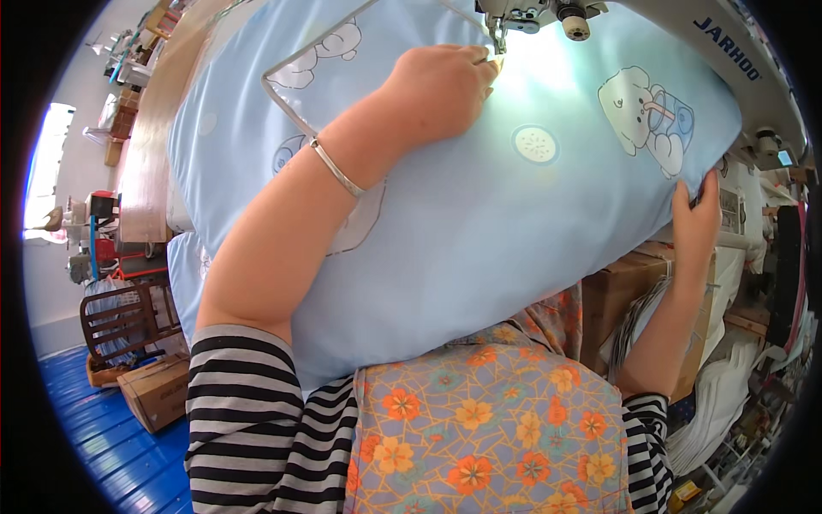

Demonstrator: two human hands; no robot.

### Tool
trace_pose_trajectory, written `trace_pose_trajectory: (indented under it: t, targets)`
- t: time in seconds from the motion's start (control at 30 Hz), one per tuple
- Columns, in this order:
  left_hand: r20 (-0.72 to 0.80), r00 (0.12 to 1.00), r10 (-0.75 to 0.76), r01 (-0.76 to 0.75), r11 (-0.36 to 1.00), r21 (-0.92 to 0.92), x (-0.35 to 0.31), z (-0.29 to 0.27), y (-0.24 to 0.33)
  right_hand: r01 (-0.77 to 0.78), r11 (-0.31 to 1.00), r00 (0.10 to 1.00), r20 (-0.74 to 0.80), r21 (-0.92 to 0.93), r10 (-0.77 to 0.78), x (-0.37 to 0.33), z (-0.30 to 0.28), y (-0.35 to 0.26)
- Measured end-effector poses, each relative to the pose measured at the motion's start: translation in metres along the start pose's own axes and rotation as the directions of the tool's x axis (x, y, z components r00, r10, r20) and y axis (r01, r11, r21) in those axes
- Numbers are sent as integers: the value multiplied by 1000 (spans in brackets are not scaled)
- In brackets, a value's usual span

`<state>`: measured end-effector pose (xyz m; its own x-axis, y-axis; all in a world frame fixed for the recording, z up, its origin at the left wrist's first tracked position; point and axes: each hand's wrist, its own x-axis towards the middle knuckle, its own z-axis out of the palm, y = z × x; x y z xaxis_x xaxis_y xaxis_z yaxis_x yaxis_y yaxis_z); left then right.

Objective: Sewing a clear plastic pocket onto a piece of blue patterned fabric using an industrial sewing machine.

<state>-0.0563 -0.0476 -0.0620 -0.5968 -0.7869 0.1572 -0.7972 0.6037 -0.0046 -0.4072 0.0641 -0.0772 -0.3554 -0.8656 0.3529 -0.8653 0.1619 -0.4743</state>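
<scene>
A large light blue fabric piece (pixel 479 248), printed with white cartoon animals, spreads under the sewing machine head (pixel 535 15) and hangs toward my lap. My left hand (pixel 445 96) rests on it just beside the lit presser foot (pixel 497 38). Its fingers are bent and held together on the cloth, the tips partly hidden; a small yellowish bit shows by them. At the far right edge of the cloth, my right hand (pixel 698 206) pinches the border between thumb and fingers. A thin grey strip or rod (pixel 287 110) forms a corner on the fabric, left of my left wrist.
The machine's white arm (pixel 719 43) reaches over the upper right. Below my right hand stand a cardboard box (pixel 625 287) and stacked white pieces (pixel 715 411). A wooden chair (pixel 128 321) and another carton (pixel 156 392) are on the blue floor (pixel 111 445) at left.
</scene>
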Motion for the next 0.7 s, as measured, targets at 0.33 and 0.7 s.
trace_pose_trajectory:
  t: [0.33, 0.7]
  targets:
    - [-59, 998, -35, 37, 998, 43, 4, 8, 4, -51, 891, 992, -79, 450, 97, -88, 11, 15]
    - [-72, 997, 39, -40, 999, -9, -2, 0, -6, -579, 389, 795, 602, 716, 75, -181, 3, -10]
